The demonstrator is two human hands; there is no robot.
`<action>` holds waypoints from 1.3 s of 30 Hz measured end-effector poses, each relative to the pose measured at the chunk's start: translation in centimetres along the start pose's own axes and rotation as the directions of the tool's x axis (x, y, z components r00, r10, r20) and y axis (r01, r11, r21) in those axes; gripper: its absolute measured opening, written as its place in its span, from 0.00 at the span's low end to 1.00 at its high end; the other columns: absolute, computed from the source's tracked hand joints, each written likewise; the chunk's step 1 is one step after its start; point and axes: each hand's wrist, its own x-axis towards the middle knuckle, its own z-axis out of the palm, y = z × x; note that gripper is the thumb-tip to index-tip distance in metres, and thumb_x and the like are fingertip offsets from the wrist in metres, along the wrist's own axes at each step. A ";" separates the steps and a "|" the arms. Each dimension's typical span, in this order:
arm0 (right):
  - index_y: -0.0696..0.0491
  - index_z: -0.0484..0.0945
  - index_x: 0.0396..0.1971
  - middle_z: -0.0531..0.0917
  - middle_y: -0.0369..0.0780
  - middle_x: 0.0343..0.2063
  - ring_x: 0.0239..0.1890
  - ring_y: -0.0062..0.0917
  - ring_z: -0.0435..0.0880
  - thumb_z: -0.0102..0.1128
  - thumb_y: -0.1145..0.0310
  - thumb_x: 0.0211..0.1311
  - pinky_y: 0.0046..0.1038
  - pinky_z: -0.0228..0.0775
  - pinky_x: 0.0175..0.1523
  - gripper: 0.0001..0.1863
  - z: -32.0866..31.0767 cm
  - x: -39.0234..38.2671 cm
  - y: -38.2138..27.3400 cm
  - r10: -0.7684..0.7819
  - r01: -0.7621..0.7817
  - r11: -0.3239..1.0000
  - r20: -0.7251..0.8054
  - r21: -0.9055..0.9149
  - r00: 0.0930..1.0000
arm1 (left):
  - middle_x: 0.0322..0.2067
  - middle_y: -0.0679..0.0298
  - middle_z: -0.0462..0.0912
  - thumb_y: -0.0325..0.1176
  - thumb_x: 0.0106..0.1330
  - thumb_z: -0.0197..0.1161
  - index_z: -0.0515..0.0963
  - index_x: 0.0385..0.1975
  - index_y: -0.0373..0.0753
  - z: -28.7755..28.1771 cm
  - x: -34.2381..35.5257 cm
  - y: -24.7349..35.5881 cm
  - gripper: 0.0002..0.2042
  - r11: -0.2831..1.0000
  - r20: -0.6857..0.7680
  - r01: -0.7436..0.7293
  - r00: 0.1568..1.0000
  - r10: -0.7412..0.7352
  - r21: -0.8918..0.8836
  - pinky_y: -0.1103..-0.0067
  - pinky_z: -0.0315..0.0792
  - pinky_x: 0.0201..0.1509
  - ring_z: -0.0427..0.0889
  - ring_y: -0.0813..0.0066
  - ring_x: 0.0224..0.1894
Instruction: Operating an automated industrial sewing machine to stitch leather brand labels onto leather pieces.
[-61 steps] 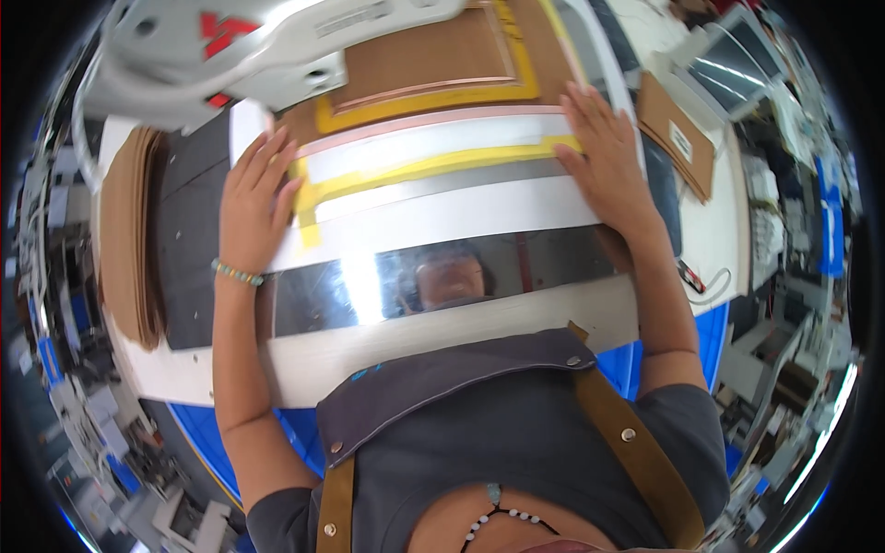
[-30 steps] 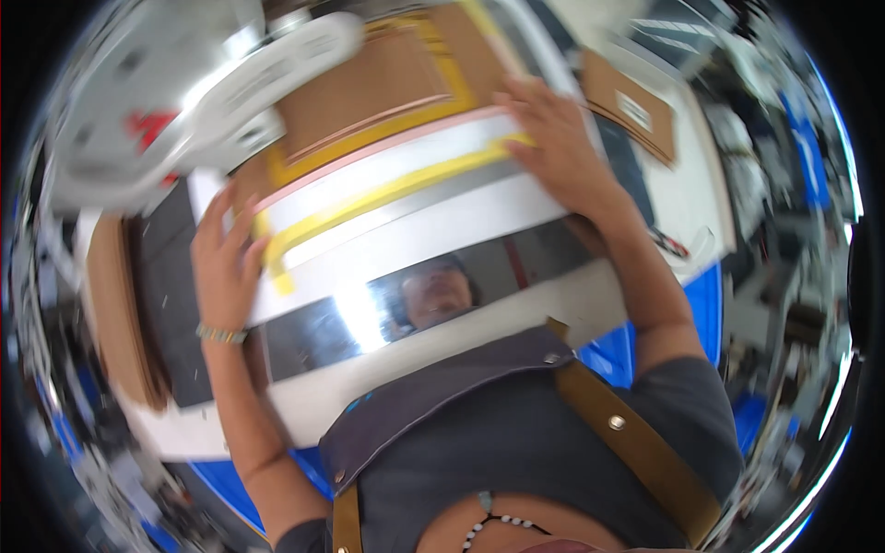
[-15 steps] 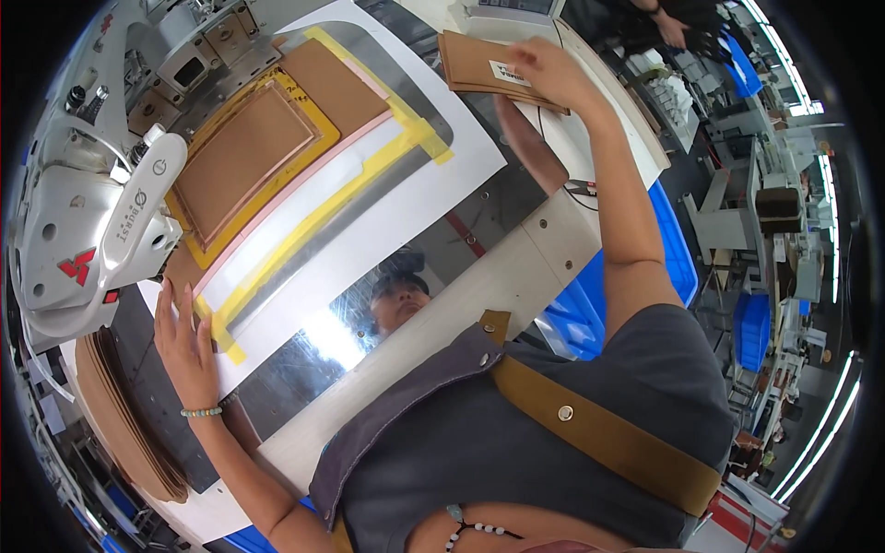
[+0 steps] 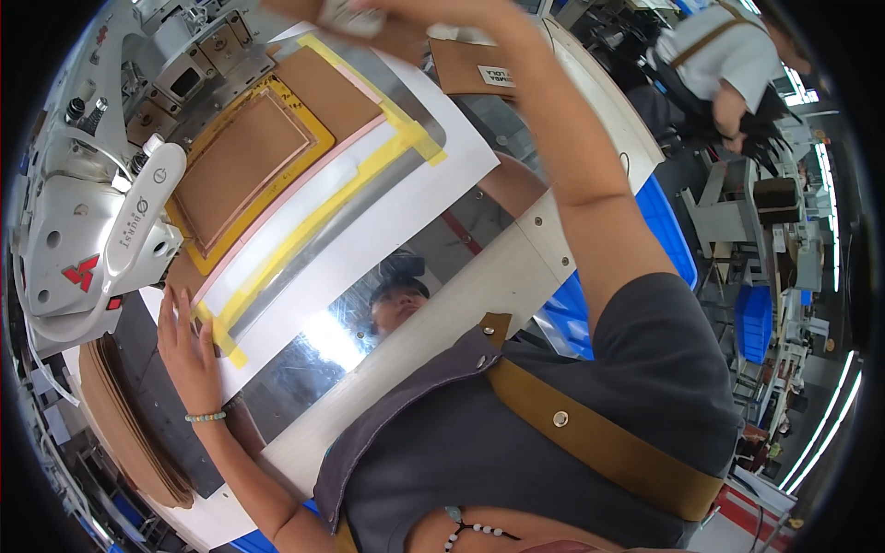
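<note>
My left hand lies with fingers apart on the left end of a white sheet and a template edged with yellow tape. Inside the template are a brown panel and a yellow frame. At the top, my right hand is closed on a brown piece with a pale patch, blurred and partly out of frame. Another labelled brown piece lies beside the template at the upper right.
A white sewing machine stands at left, above a brown stack. A shiny metal strip and pale table edge cross nearer me, with a blue bin beyond. Another person works at upper right.
My right hand moved from the template's right side to the brown pieces, then up and leftward with one in it. My left hand stayed on the left end. The view swung; another person came further into view.
</note>
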 end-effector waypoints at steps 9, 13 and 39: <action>0.44 0.93 0.43 0.89 0.35 0.45 0.50 0.35 0.84 0.60 0.70 0.67 0.39 0.78 0.55 0.13 18.0 4.6 -6.3 -0.254 0.346 0.903 0.335 -0.255 0.908 | 0.68 0.50 0.76 0.29 0.72 0.64 0.75 0.69 0.38 -1.4 0.8 -0.2 0.25 0.988 -0.046 -0.016 0.999 0.009 -0.155 0.59 0.64 0.77 0.71 0.47 0.73; 0.44 0.94 0.42 0.89 0.39 0.38 0.50 0.36 0.85 0.63 0.76 0.60 0.40 0.81 0.54 0.16 18.3 3.8 -5.9 -0.409 0.463 0.842 0.233 -0.275 0.882 | 0.68 0.52 0.77 0.30 0.76 0.57 0.71 0.73 0.40 -1.2 2.1 -0.5 0.25 0.996 0.017 -0.054 0.998 0.055 -0.067 0.57 0.61 0.78 0.67 0.46 0.75; 0.52 0.93 0.40 0.90 0.40 0.42 0.54 0.37 0.84 0.64 0.78 0.56 0.39 0.79 0.58 0.14 21.7 2.9 -7.3 -0.302 0.348 0.900 0.199 -0.262 0.932 | 0.77 0.69 0.68 0.38 0.83 0.49 0.72 0.73 0.44 3.1 11.9 -3.9 0.22 0.960 0.128 -0.176 0.970 0.207 -0.219 0.67 0.48 0.86 0.59 0.64 0.81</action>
